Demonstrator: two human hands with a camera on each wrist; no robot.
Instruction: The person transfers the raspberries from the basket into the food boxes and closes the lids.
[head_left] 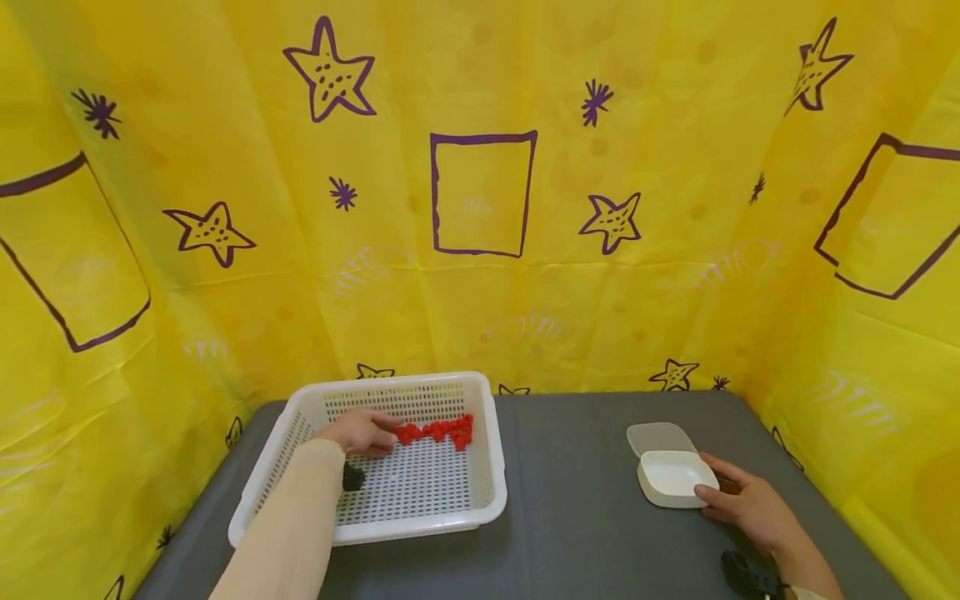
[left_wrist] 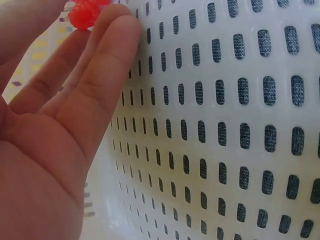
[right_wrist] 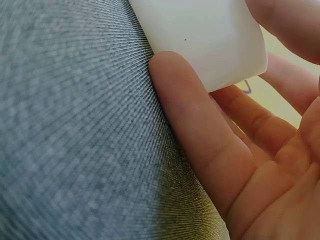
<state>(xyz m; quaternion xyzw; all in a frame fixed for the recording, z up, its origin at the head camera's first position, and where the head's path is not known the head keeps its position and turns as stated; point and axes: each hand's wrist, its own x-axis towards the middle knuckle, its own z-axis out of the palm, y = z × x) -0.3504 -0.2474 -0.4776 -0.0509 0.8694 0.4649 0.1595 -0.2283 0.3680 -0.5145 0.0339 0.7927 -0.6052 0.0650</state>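
My left hand (head_left: 365,432) reaches into a white perforated basket (head_left: 491,467). Its fingertips are right at the left end of a row of small red knobbly pieces (head_left: 442,430). In the left wrist view, its fingers extend along the basket's slotted floor, and one shiny red piece (left_wrist: 83,15) shows beyond them, between thumb and fingers. On the right, my right hand (head_left: 753,504) holds a small white box (head_left: 667,500) by its right side, thumb at the rim. The right wrist view shows fingers (right_wrist: 200,125) against the box's lower corner, close to the cloth.
The box's translucent lid (head_left: 660,437) lies folded back behind it. Both containers stand on a dark grey cloth-covered table (head_left: 566,500). Yellow patterned curtains (head_left: 480,317) hang at the back and along both sides.
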